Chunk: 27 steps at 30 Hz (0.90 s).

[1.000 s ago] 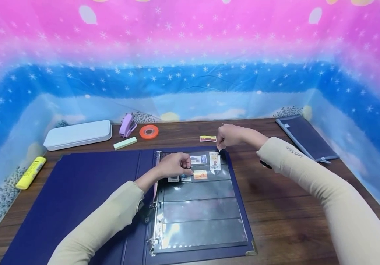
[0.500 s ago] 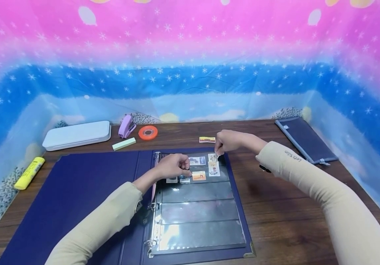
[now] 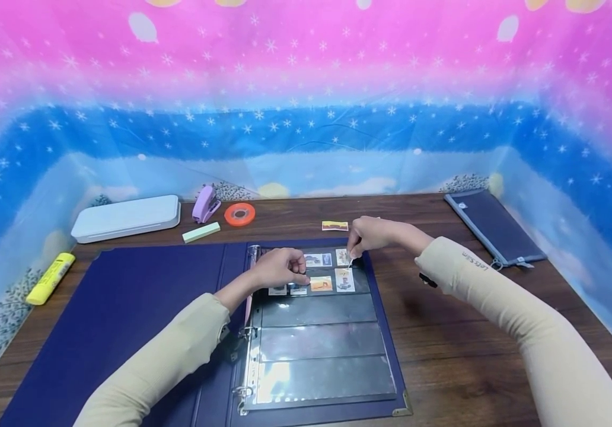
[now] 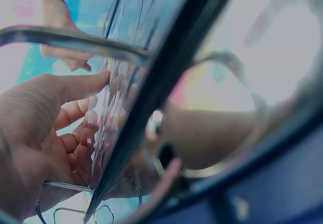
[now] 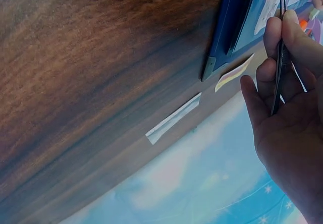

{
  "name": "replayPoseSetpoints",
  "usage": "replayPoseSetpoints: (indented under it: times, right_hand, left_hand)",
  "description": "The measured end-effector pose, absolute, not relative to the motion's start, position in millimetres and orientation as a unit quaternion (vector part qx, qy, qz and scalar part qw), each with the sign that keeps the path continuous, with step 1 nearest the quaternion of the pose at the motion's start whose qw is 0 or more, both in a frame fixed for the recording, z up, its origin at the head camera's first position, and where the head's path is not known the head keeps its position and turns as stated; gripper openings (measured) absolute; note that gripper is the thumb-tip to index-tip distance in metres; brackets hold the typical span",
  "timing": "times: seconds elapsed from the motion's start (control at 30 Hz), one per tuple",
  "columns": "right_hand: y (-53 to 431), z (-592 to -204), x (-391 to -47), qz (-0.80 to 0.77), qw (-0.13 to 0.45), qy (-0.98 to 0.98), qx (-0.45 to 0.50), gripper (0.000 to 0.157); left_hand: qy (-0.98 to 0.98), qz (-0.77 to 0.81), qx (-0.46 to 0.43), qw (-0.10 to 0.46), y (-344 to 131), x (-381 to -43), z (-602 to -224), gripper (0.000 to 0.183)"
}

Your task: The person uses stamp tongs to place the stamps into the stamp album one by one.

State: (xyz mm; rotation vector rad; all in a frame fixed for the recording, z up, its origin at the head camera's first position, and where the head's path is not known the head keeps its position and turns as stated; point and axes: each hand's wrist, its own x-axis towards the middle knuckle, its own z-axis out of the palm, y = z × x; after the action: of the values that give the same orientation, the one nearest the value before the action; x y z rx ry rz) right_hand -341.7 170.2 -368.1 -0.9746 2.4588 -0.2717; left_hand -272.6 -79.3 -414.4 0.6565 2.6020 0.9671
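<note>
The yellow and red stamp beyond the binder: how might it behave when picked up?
The stamp looks thin like paper, so probably light. It looks slightly bowed in the right wrist view, so it likely bends easily.

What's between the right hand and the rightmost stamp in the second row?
Tweezers, gripped by the right hand, span that gap; the head view shows their tips at the upper edge of the rightmost stamp; contact is unclear.

Clear plastic pockets (image 3: 319, 342) are shining with glossy glare, paper stamps (image 3: 321, 284) are looking thin, tweezers (image 5: 279, 77) and a binder ring (image 4: 75, 41) are showing smooth metal, the navy cover (image 3: 108, 314) is appearing matt, and the wood-grained table (image 3: 461, 356) is gleaming faintly before a lightly creased cloth backdrop (image 3: 306, 127).
</note>
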Motion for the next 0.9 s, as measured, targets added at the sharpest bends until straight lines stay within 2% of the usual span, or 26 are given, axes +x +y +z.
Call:
replayPoseSetpoints:
  times: [0.63, 0.9]
  right_hand:
    - [179, -377, -339, -0.158, 0.232, 0.888, -0.365, 0.012]
    - [196, -380, -342, -0.209, 0.209, 0.899, -0.324, 0.014]
  left_hand:
    - [0.899, 0.35, 0.215, 0.15, -79, -272, -414, 0.019]
    - [0.899, 0.351, 0.218, 0.145, -78, -273, -415, 0.021]
